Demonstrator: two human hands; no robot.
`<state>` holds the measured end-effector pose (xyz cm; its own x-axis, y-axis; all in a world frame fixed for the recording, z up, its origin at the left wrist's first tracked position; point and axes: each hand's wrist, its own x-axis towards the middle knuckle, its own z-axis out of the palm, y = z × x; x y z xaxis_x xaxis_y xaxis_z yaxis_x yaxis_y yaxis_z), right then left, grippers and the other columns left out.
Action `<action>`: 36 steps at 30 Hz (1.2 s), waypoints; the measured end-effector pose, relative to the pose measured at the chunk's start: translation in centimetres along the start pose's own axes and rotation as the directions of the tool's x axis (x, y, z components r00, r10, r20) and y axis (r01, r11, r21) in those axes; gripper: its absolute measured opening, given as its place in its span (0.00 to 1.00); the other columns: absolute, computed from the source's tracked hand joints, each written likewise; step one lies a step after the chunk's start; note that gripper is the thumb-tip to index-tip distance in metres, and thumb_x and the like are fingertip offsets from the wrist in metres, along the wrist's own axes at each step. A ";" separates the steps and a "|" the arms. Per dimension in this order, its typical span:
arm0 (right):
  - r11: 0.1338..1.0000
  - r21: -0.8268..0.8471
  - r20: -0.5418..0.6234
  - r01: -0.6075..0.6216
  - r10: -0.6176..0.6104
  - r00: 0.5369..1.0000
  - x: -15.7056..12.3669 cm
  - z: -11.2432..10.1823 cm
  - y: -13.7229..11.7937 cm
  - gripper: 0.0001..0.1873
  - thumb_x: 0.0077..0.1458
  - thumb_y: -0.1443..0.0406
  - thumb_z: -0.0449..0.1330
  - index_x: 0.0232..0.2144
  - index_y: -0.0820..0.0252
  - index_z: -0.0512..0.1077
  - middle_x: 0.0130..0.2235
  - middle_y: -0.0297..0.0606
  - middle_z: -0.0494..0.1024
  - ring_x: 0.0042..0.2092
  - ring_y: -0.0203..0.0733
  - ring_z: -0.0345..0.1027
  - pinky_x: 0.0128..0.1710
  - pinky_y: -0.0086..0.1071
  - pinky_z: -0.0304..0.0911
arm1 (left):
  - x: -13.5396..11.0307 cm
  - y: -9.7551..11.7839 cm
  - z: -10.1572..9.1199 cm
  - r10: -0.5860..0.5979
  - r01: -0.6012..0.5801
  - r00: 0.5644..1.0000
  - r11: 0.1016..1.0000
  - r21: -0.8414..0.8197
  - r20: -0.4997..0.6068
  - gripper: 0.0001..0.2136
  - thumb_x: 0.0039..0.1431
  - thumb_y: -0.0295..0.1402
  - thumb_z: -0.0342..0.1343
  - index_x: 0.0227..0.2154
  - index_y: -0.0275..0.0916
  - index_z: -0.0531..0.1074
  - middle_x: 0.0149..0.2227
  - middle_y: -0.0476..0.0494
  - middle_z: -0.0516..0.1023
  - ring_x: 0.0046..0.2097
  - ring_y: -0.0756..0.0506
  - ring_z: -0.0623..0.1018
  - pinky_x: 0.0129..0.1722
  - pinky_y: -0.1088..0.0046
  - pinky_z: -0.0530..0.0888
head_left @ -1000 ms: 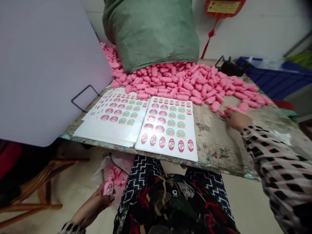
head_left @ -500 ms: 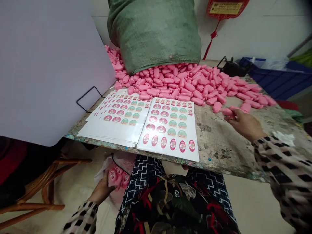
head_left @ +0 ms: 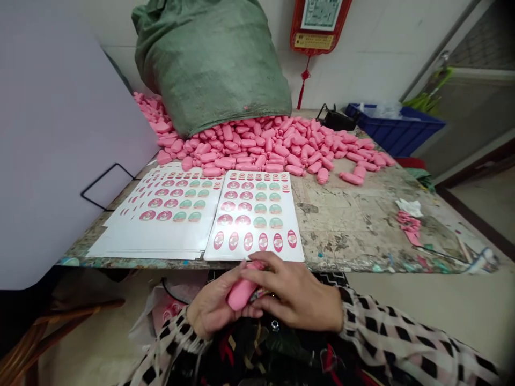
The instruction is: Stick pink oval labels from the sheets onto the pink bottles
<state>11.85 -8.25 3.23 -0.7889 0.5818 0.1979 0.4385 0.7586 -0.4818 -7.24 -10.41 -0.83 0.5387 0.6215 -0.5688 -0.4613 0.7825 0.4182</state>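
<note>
Low in front of my body, both hands meet around one small pink bottle-shaped piece (head_left: 240, 295). My left hand (head_left: 212, 308) cradles it from the left, fingers partly hidden beneath. From the right, my right hand (head_left: 295, 295) has its fingers curled over the upper end. Just beyond them, at the table's front edge, lies a sheet of pink and green stickers (head_left: 253, 214). Fanned sticker sheets (head_left: 161, 236) overlap to its left. Further back a large heap of the same pink pieces (head_left: 277, 145) spreads out below a green sack (head_left: 217, 69).
A pale panel (head_left: 72, 134) with a black wire loop stands at the left. On the worn table (head_left: 341, 225), a crumpled white tissue (head_left: 408, 207) lies at the right. A blue crate (head_left: 394, 128) sits behind. Below left are a plastic bag (head_left: 151, 316) and a wooden chair (head_left: 76, 313).
My right hand has come from the right of the table with a pink piece to my lap. My left hand has risen from the bag to meet it. The view has swung right.
</note>
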 end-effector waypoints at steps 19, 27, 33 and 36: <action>0.694 -0.348 -0.310 -0.630 0.549 0.776 -1.9 -0.5 9.8 0.13 0.60 0.59 0.47 0.33 0.55 0.70 0.35 0.36 0.71 0.35 0.37 0.66 0.29 0.29 0.51 | 8.5 3.3 5.0 0.567 0.030 0.785 -0.437 0.899 0.250 0.12 0.51 0.41 0.56 0.38 0.45 0.69 0.41 0.48 0.75 0.40 0.42 0.74 0.32 0.70 0.64; 0.793 -0.269 -0.179 -0.547 0.517 0.837 -2.2 -1.6 11.1 0.11 0.59 0.59 0.50 0.33 0.55 0.71 0.35 0.33 0.73 0.37 0.35 0.66 0.32 0.28 0.52 | 9.1 4.0 4.7 0.525 0.043 0.829 -0.401 0.915 0.192 0.22 0.47 0.44 0.59 0.47 0.50 0.69 0.58 0.52 0.64 0.51 0.41 0.72 0.43 0.67 0.68; 0.818 -0.023 -0.183 -0.574 0.561 0.807 -3.0 -0.9 11.7 0.09 0.56 0.59 0.54 0.31 0.55 0.72 0.34 0.33 0.74 0.36 0.36 0.67 0.34 0.28 0.55 | 9.1 4.0 4.8 0.511 0.055 0.840 -0.418 0.907 0.184 0.25 0.47 0.45 0.58 0.51 0.49 0.66 0.60 0.52 0.62 0.53 0.42 0.70 0.46 0.68 0.68; 0.766 0.105 -0.218 -0.634 0.640 0.737 -3.1 0.1 11.4 0.09 0.54 0.59 0.54 0.30 0.56 0.72 0.32 0.33 0.75 0.34 0.36 0.66 0.33 0.29 0.56 | 9.2 4.3 4.9 0.479 0.042 0.857 -0.433 0.900 0.191 0.26 0.48 0.45 0.57 0.52 0.49 0.65 0.61 0.50 0.60 0.54 0.42 0.69 0.47 0.67 0.68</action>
<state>19.26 -1.38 -2.94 -0.2073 0.9780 0.0236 0.7909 0.1818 -0.5843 -0.82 -1.15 -0.79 0.3753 0.9143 -0.1523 0.8570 -0.2797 0.4329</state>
